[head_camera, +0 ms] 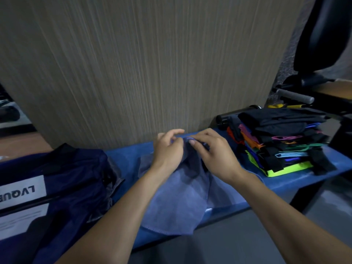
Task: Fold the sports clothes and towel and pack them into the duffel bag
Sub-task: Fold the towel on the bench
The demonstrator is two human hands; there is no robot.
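Observation:
A blue-grey towel [177, 202] hangs from my two hands over the front edge of the blue bench [125, 157]. My left hand [168, 149] and my right hand [213, 153] pinch the towel's top edge close together, near the wall panel. On the left of the bench sits the navy duffel bag [62, 180], with a white label lying across its top. A stack of folded sports clothes [282, 141], mostly black with bright trims and a neon-green piece at the bottom, sits on the right end of the bench.
A tall wood-grain panel [148, 63] rises directly behind the bench. A black cylinder [234, 115] lies behind the clothes stack. Dark gym equipment with a grey padded handle [295, 96] stands at the far right. Grey floor [228, 241] lies below the bench.

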